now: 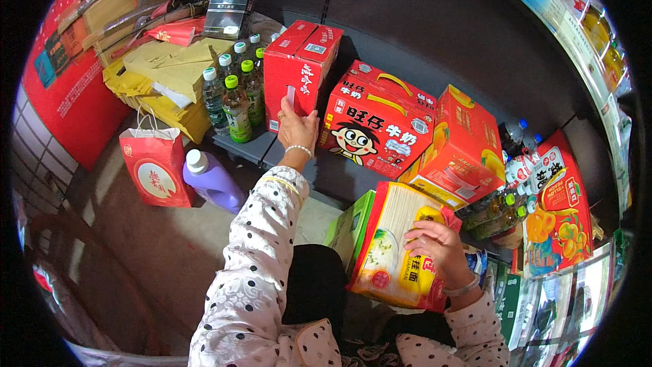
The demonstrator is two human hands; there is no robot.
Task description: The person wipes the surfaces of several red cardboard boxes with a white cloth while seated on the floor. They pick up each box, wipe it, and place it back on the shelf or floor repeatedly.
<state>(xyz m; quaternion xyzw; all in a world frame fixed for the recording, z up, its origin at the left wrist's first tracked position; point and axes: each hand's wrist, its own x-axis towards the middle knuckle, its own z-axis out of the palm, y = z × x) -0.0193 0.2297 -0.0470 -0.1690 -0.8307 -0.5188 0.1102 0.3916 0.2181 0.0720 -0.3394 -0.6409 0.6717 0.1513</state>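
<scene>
My left hand (296,130), wearing a beaded bracelet, touches the lower side of a tall red carton (290,69) on the dark shelf. By its index fingertip is a narrow pale strip (291,95); whether the fingers grip it is unclear. Across the front of a large red-and-yellow pack of dried noodles (383,250) lies my right hand (433,244), fingers slightly bent and apart. The pack leans close in front of me, against a green box (351,229). Right of the tall carton stand a red milk carton (374,130) with yellow handles and a red-orange fruit carton (458,137).
Bottled drinks (237,107) stand left of the tall carton. Yellow paper envelopes (173,71) are piled beyond them. A red paper bag (153,176) and a purple jug (214,178) stand on the floor. To the right are more bottles (499,204) and a yellow-peach carton (558,214).
</scene>
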